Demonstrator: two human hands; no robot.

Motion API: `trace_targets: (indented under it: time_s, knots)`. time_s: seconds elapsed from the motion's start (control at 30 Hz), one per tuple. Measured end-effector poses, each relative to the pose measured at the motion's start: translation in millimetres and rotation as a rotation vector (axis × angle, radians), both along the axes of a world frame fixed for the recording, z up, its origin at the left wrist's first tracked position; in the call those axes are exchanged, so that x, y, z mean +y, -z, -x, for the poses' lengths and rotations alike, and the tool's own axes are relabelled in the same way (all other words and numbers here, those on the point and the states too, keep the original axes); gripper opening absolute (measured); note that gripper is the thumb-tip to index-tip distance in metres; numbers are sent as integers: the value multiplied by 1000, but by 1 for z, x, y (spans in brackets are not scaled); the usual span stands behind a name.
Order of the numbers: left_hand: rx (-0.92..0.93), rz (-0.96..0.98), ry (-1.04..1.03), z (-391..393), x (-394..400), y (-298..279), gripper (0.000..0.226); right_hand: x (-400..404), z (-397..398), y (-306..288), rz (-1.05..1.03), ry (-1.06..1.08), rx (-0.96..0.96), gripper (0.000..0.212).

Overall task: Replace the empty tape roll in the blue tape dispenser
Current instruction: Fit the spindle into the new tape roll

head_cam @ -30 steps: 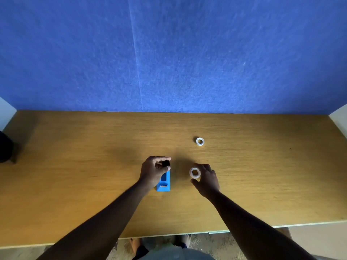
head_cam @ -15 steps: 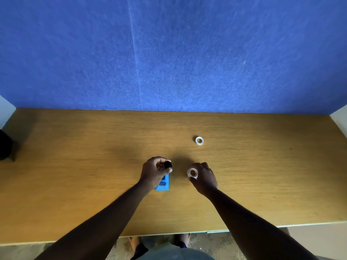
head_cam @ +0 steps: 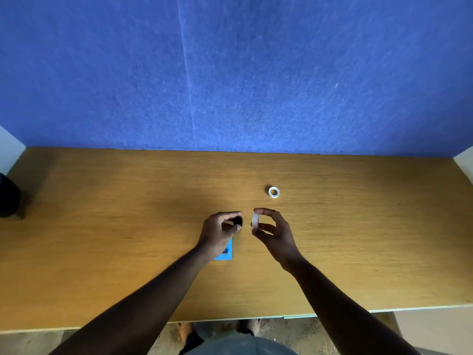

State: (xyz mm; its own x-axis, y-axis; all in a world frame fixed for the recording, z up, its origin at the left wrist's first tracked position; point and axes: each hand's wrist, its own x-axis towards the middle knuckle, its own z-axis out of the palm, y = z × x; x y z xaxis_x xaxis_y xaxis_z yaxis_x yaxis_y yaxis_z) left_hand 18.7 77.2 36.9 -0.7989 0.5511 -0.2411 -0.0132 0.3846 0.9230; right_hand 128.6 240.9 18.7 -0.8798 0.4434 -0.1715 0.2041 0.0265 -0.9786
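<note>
The blue tape dispenser (head_cam: 226,251) lies on the wooden table (head_cam: 102,226), mostly hidden under my left hand (head_cam: 218,233). That hand pinches a small black spool piece (head_cam: 238,221) between thumb and fingers, above the dispenser's far end. My right hand (head_cam: 272,230) holds a white tape roll (head_cam: 255,221) on edge between thumb and fingers, raised off the table and a short gap to the right of the black piece. A second white roll (head_cam: 273,192) lies flat on the table farther back and to the right.
A blue felt partition (head_cam: 230,73) stands along the table's far edge. A dark object (head_cam: 9,198) sits at the left edge of the table. White side panels flank both ends.
My right hand lifted the white roll off the table and turned it on edge, bringing it close to the black piece. My left hand lifted the black piece clear of the dispenser.
</note>
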Motion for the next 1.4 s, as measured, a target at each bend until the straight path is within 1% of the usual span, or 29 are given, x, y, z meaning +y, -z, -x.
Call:
trace_targets:
  time_s: [0.07,0.2,0.3,0.43,0.5,0.67,0.83,1.0,1.4]
  knots:
    - [10,-10,12,2,1,-1,40,0,3,-4,35,-5,0,50]
    - [-53,-69,-4,3,4,-5,43,-1,8,-10,53,-32,33,44]
    - [-10,-68,-33,4,5,-7,43,-2,12,-14,85,-36,46,45]
    - [4,-77,-57,5,6,-6,30,-4,14,-16,121,-4,47,49]
    - [-1,-98,-56,5,6,-6,26,-3,14,-16,117,-7,51,47]
    - [-53,-147,-47,8,6,-5,29,-2,16,-17,118,-28,31,46]
    - [-52,-145,-35,10,7,-3,34,0,16,-19,138,-50,33,55]
    - [-11,-101,-28,10,8,-6,30,2,17,-19,144,-46,37,54]
    - [-29,-74,-57,15,9,-8,30,4,20,-22,103,-77,29,57]
